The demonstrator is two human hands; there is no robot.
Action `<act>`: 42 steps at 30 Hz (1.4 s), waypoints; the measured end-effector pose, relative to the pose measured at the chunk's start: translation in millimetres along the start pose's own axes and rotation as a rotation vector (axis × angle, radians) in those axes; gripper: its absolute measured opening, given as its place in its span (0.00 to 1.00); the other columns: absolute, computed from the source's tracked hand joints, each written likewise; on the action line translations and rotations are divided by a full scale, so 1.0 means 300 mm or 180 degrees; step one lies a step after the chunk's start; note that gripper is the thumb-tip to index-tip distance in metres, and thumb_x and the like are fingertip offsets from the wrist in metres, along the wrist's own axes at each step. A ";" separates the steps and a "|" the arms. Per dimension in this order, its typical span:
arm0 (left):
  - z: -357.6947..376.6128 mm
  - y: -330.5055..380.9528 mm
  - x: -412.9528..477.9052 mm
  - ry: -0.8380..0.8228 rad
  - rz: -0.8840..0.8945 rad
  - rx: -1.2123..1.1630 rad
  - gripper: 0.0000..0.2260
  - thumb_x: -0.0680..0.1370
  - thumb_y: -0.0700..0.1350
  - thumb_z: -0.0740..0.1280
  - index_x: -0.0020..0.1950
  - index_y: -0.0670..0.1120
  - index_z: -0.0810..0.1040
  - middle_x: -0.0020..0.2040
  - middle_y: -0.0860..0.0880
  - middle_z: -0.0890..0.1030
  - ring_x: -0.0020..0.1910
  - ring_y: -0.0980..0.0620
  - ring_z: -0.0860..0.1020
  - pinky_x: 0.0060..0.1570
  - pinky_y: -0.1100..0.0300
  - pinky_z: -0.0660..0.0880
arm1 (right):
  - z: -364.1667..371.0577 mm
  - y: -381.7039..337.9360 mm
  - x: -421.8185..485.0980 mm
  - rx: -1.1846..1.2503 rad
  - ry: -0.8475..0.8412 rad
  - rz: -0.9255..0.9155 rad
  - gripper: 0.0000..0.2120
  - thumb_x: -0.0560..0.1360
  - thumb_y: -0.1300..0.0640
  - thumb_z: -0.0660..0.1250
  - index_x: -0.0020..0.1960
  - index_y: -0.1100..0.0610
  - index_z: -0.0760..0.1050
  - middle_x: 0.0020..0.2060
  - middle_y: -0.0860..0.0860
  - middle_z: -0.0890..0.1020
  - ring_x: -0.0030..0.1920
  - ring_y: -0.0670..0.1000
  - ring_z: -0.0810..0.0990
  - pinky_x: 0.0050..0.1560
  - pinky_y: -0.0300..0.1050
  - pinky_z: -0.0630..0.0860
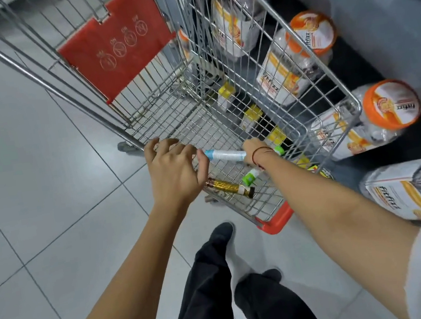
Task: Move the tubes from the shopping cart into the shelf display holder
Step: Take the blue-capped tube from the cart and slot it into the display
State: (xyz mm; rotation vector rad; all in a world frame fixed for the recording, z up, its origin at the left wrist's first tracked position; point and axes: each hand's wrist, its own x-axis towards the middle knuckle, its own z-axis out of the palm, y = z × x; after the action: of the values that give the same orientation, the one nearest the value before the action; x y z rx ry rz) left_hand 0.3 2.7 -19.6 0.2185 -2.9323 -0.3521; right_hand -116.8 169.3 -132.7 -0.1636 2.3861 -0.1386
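A wire shopping cart (276,221) stands in front of me. My right hand (255,149) reaches into it and is closed on one end of a white tube with a blue end (224,155), held level above the cart floor. My left hand (173,168) hovers at the cart's near left rim with fingers spread, its thumb close to the tube's blue end. On the cart floor lie a gold tube (228,188) and a white tube with a green cap (250,178). Another green cap (279,150) shows just past my right wrist. I see no display holder.
A dark shelf on the right holds several clear jars with orange lids (390,109), some seen through the cart's wire side. Small yellow boxes (252,115) sit low behind the mesh. The cart's red child-seat flap (119,52) is at the far end. Grey floor tiles (30,186) lie to the left.
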 end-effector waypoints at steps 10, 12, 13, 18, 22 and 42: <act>-0.042 0.007 0.014 -0.0425 0.0101 0.0012 0.19 0.75 0.52 0.55 0.39 0.43 0.82 0.39 0.45 0.84 0.45 0.45 0.77 0.58 0.47 0.59 | -0.178 0.073 -0.295 0.1103 0.0994 -0.0399 0.19 0.73 0.66 0.68 0.63 0.62 0.74 0.62 0.60 0.71 0.61 0.60 0.73 0.64 0.46 0.70; -0.044 0.014 0.026 -0.0541 0.0079 -0.0015 0.16 0.74 0.52 0.58 0.42 0.45 0.82 0.43 0.45 0.84 0.48 0.44 0.77 0.59 0.45 0.59 | -0.249 0.121 -0.394 0.1240 0.1177 -0.0359 0.17 0.74 0.67 0.67 0.63 0.63 0.74 0.61 0.61 0.72 0.62 0.61 0.72 0.64 0.44 0.68; -0.044 0.026 0.034 -0.0521 0.0065 -0.0086 0.13 0.75 0.50 0.60 0.45 0.45 0.82 0.46 0.44 0.84 0.49 0.43 0.77 0.60 0.44 0.60 | -0.290 0.146 -0.449 0.1324 0.1270 -0.0333 0.17 0.74 0.68 0.66 0.62 0.63 0.74 0.60 0.62 0.72 0.62 0.61 0.72 0.64 0.44 0.67; -0.062 0.220 0.111 -0.0285 0.0465 -0.0559 0.19 0.74 0.49 0.57 0.58 0.39 0.75 0.60 0.36 0.76 0.61 0.37 0.70 0.56 0.39 0.66 | -0.472 0.282 -0.737 0.1487 0.1861 -0.0150 0.19 0.72 0.67 0.67 0.62 0.60 0.76 0.55 0.60 0.76 0.59 0.58 0.74 0.60 0.40 0.65; -0.107 0.499 0.193 -0.0212 0.1124 -0.0968 0.23 0.75 0.50 0.55 0.64 0.38 0.70 0.66 0.34 0.71 0.65 0.35 0.66 0.60 0.38 0.65 | -0.568 0.400 -0.981 0.1600 0.2455 0.0102 0.18 0.72 0.65 0.67 0.62 0.59 0.76 0.51 0.57 0.75 0.55 0.56 0.76 0.54 0.36 0.67; -0.059 1.087 0.205 -0.0856 0.3480 -0.0551 0.25 0.77 0.51 0.50 0.69 0.38 0.67 0.68 0.38 0.71 0.67 0.40 0.67 0.65 0.42 0.61 | -0.781 0.740 -1.432 0.1616 0.3214 0.0801 0.18 0.73 0.56 0.69 0.63 0.54 0.76 0.58 0.57 0.80 0.56 0.55 0.79 0.58 0.44 0.73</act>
State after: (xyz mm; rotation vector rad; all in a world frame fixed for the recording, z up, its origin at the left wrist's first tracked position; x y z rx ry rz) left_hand -96.5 301.9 87.5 -1.4632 -2.7041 -0.4453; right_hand 17.9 468.2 293.0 0.5781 3.2095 -0.8647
